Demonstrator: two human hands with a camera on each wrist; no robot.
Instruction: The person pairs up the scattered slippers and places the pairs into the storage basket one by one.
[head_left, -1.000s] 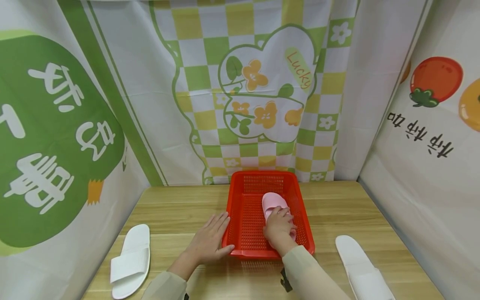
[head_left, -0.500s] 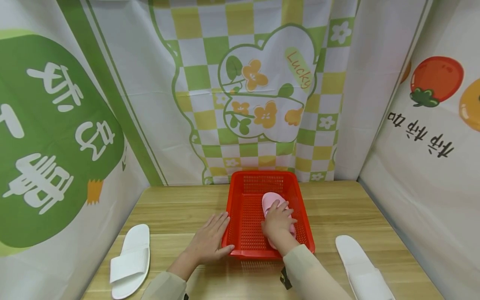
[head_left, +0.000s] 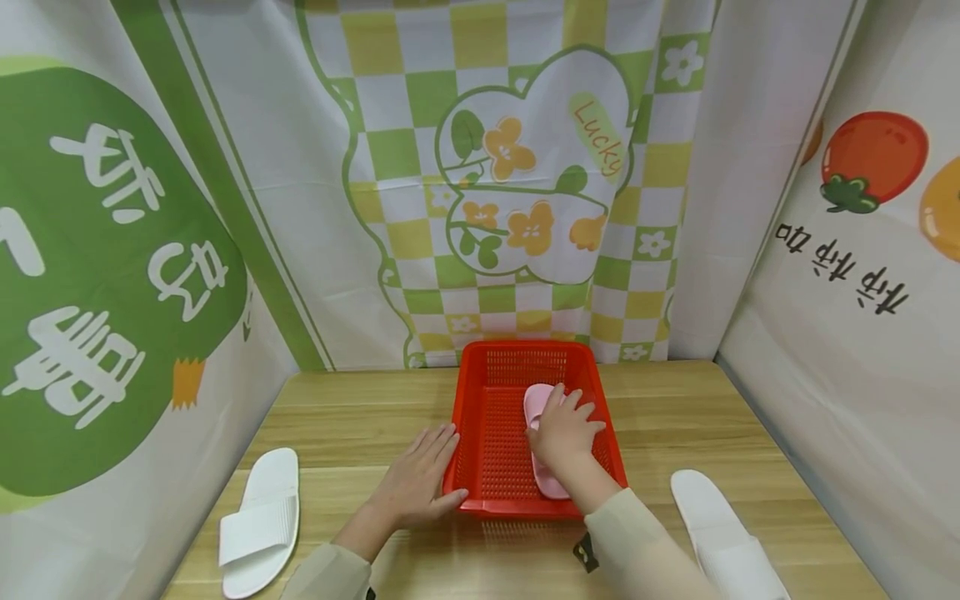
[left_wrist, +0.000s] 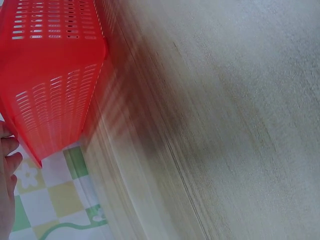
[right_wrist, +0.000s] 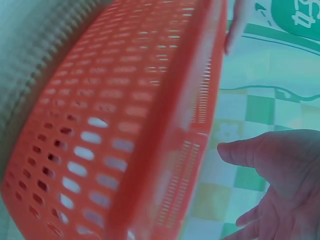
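A pink slipper (head_left: 551, 482) lies in the right half of a red plastic basket (head_left: 487, 507), its toe end toward the back. My right hand (head_left: 567, 435) is above it with fingers spread apart and covers part of it; nothing is seen in its grasp. In the right wrist view, thumb and fingers of the right hand (right_wrist: 285, 180) stand apart, beyond the basket's rim (right_wrist: 165, 100). With fairly straight fingers, my left hand (head_left: 416, 479) touches the basket's left rim; the left wrist view shows only its fingertips (left_wrist: 10, 145) at the rim's edge.
One white slipper (head_left: 260, 525) lies on the wooden table (head_left: 360, 408) at the left. Another white slipper (head_left: 727, 542) is at the right, partly cut off by the frame. A checked curtain (head_left: 517, 317) hangs behind the basket, and printed cloths flank the table.
My right hand has come off the pink slipper, upward and slightly right, with its fingers spreading. More of the slipper's near end shows. The left hand and basket stay put.
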